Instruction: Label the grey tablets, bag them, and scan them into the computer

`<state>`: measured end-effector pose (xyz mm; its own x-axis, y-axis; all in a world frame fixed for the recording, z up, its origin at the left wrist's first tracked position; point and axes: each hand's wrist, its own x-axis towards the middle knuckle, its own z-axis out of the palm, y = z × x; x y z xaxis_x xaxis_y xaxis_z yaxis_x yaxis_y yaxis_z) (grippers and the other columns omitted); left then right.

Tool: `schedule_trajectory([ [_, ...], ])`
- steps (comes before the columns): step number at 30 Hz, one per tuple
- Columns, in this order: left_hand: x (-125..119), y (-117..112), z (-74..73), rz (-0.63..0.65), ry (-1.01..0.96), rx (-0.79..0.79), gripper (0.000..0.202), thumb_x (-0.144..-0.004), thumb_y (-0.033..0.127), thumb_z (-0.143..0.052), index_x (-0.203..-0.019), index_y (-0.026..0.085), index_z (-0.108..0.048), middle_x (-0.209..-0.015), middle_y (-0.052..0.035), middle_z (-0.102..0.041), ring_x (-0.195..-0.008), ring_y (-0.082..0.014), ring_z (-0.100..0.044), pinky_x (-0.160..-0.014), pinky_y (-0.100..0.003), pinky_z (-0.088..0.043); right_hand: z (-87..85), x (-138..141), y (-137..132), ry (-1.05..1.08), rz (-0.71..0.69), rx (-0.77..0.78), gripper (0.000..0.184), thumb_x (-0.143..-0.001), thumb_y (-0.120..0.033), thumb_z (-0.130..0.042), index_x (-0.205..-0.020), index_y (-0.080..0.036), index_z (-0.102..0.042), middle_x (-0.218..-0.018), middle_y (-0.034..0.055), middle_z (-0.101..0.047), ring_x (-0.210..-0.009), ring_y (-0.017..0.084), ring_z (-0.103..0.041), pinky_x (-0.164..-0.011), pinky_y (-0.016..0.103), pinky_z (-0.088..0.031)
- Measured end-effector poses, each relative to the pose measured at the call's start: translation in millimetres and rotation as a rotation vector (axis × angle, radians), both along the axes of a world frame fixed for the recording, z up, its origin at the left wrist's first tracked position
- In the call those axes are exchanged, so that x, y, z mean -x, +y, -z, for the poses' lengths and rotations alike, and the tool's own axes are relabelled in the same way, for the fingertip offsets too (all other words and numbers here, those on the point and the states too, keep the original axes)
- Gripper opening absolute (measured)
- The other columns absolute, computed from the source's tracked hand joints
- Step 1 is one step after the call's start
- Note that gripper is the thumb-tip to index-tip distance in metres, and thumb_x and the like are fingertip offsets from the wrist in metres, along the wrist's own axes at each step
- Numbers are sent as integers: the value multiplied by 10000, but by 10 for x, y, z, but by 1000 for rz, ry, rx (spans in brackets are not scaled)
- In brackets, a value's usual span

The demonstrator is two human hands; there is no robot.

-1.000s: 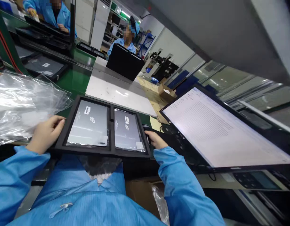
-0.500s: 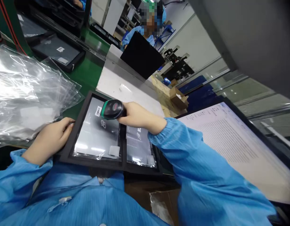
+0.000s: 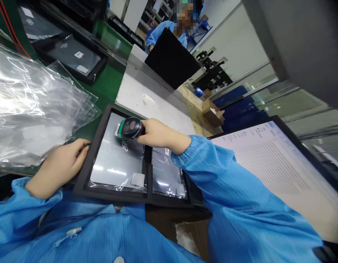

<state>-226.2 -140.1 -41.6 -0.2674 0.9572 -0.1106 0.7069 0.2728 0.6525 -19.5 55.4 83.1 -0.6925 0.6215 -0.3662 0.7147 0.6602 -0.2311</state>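
Note:
My right hand [image 3: 155,132] is wrapped round the handle of a black and green barcode scanner [image 3: 132,128]. The scanner's head hangs over the top of a flat grey device in a clear bag [image 3: 114,157], partly covering a white label there. A second bagged device [image 3: 167,175] lies in the right compartment of the same black foam tray [image 3: 114,194], partly hidden by my right wrist. At the tray's left edge, my left hand [image 3: 66,160] grips the rim with thumb and fingers; some of its fingers are hidden.
Loose clear plastic bags [image 3: 37,109] are heaped on the left. Behind them sits another black tray [image 3: 88,78] with a bagged device. A monitor [image 3: 267,171] stands at right, beside a white board [image 3: 149,102]. Across the bench, a person [image 3: 165,27] in blue is behind a black panel [image 3: 171,60].
The view has shifted slightly, so the tray appears a little lower and further right. Relative to the tray, the scanner has moved slightly up and left, covering more of the label. Both hands keep their holds.

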Motion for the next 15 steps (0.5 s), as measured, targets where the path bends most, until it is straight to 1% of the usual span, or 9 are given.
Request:
schedule_trajectory([
  [5, -8, 3, -47, -8, -4, 30, 609, -962, 544, -266, -1307, 198, -628, -1120, -110, -747, -1009, -348, -694, -810, -415, -469, 3, -28, -44, 73, -12, 17, 160, -743, -189, -654, -895, -162, -698, -756, 3, -640, -674, 148, -540, -647, 278, -414],
  [7, -6, 3, -58, -14, -14, 28, 611, -962, 552, -275, -1314, 194, -622, -1131, -106, -744, -1015, -340, -692, -816, -411, -474, -27, -116, -15, 137, 17, -10, 200, -743, -198, -660, -932, -156, -709, -790, 11, -672, -688, 151, -566, -655, 274, -436],
  [8, -4, 4, -63, -19, -18, 22, 611, -959, 558, -280, -1310, 193, -623, -1126, -103, -744, -1013, -335, -692, -816, -408, -476, -50, -203, 27, 176, 55, -51, 224, -743, -205, -665, -956, -152, -716, -803, 16, -685, -695, 155, -582, -660, 272, -448],
  [10, 1, 10, -75, -25, -26, 12, 612, -950, 567, -289, -1301, 195, -625, -1111, -97, -746, -1002, -325, -694, -812, -401, -481, -108, -485, 164, 247, 184, -190, 259, -746, -213, -674, -990, -145, -728, -814, 28, -704, -717, 170, -616, -676, 274, -472],
  [12, 10, 16, -93, -35, -22, 9, 614, -937, 569, -292, -1289, 191, -625, -1096, -100, -747, -996, -324, -697, -806, -396, -483, -159, -903, 339, 250, 378, -341, 229, -746, -200, -680, -960, -141, -739, -783, 37, -708, -727, 188, -642, -693, 284, -491],
  [13, 18, 18, -102, -37, -16, 10, 613, -935, 566, -293, -1287, 186, -621, -1096, -105, -747, -1001, -326, -698, -810, -395, -484, -170, -1144, 418, 212, 492, -386, 188, -746, -183, -685, -920, -142, -741, -754, 41, -704, -722, 196, -652, -697, 291, -497],
  [15, 49, 15, -113, -30, -6, 22, 611, -951, 559, -291, -1303, 171, -604, -1129, -125, -741, -1033, -332, -695, -830, -394, -488, -140, -1628, 509, 91, 717, -393, 62, -757, -149, -700, -809, -146, -734, -703, 63, -696, -705, 210, -670, -694, 305, -501],
])
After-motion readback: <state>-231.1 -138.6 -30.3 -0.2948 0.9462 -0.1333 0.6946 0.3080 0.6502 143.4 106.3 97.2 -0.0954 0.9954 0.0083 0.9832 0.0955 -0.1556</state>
